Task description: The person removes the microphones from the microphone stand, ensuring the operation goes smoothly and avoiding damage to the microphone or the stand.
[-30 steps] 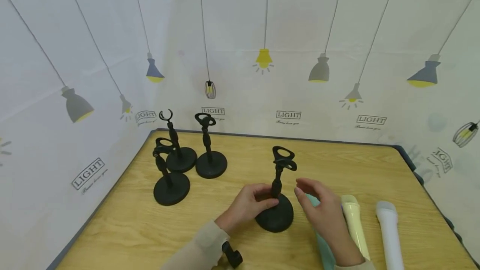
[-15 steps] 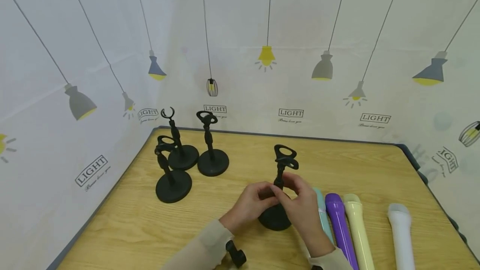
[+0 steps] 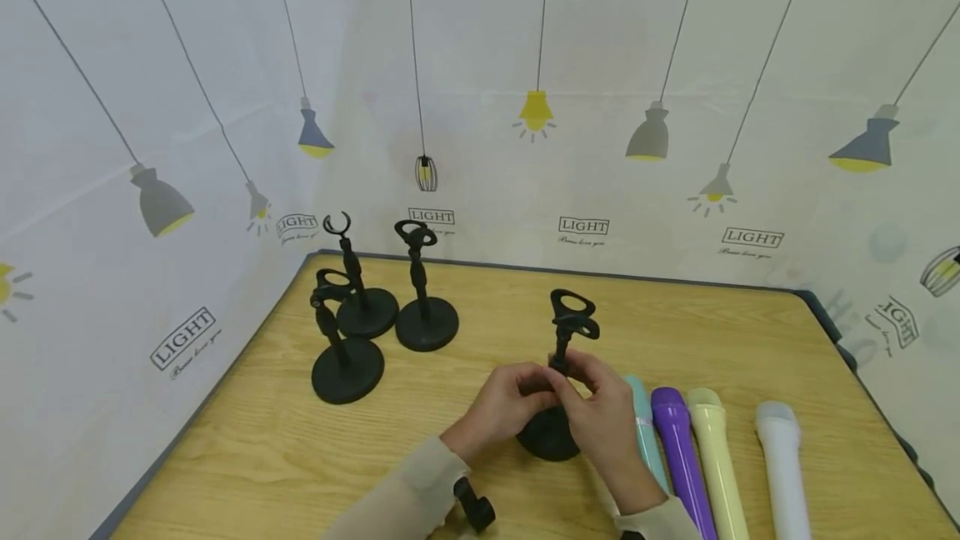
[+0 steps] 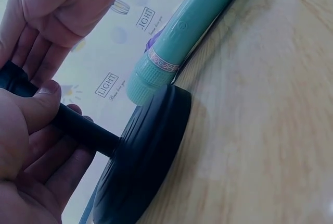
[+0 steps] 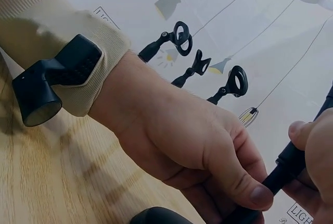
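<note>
A black desktop microphone stand with a round base stands upright in front of me, a double-ring clip at its top. My left hand grips its pole low down, above the base. Just higher, my right hand pinches the pole's collar between thumb and fingers. The left wrist view shows the thumb of my left hand laid along the pole and the stand's base down at the table. Both hands partly hide the pole. A teal microphone lies close beside my right hand.
Right of the teal one lie a purple microphone, a yellow microphone and a white microphone. Three more black stands, at the front, back and right, form a group at back left. A printed curtain encloses the table.
My right hand, apart from the stand a second ago, has moved left onto the pole. The white microphone rolled right, then back left. My left hand keeps its grip.
</note>
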The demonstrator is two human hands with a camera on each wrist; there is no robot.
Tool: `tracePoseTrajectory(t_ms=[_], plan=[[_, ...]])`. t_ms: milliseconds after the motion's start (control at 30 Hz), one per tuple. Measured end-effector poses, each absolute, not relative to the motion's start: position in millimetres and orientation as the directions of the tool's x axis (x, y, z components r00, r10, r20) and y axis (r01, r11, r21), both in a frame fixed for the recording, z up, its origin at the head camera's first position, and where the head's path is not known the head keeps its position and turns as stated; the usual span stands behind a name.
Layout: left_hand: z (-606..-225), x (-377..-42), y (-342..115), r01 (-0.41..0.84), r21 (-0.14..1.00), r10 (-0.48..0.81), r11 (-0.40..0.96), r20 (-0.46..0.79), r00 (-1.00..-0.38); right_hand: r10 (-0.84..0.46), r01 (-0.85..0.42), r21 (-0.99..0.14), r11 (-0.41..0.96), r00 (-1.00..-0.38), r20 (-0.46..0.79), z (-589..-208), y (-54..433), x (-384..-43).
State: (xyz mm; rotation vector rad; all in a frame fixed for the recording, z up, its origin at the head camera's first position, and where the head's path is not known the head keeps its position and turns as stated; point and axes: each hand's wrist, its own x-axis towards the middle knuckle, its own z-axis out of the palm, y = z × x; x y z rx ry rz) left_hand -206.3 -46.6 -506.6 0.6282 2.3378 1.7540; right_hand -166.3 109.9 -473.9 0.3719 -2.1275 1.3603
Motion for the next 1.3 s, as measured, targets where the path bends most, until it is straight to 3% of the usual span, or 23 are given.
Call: tracePoseTrajectory(t_ms=[300,467,600,833,1300], plan=[[-509.1,-208.7,-46.3,0.233,0.94,0.413,0.249,0.114,-0.903,-0.074,-0.535,-0.793,0.292,-0.839,0.539,-475.4,119.7,-169.2],[-509.9,-207.7,-47.7,0.216,0.945,0.418,0.245,0.098,-0.903,-0.013,-0.394,-0.882,0.26,-0.914,0.405,-472.1,115.1,-167.5],[-510.5,-207.0,-47.9,0.223,0.945,0.419,0.24,0.106,-0.902,0.061,-0.312,-0.903,0.296,-0.937,0.344,-467.5,107.8,-167.7],[-512.0,-207.7,-46.7,0.245,0.948,0.436,0.204,0.136,-0.89,0.098,-0.34,-0.894,0.292,-0.919,0.381,-469.5,106.6,-168.4],[-511.7,-209.4,-44.4,0.25,0.945,0.414,0.212,0.145,-0.899,0.019,-0.503,-0.793,0.342,-0.841,0.541,-477.0,128.5,-166.0]])
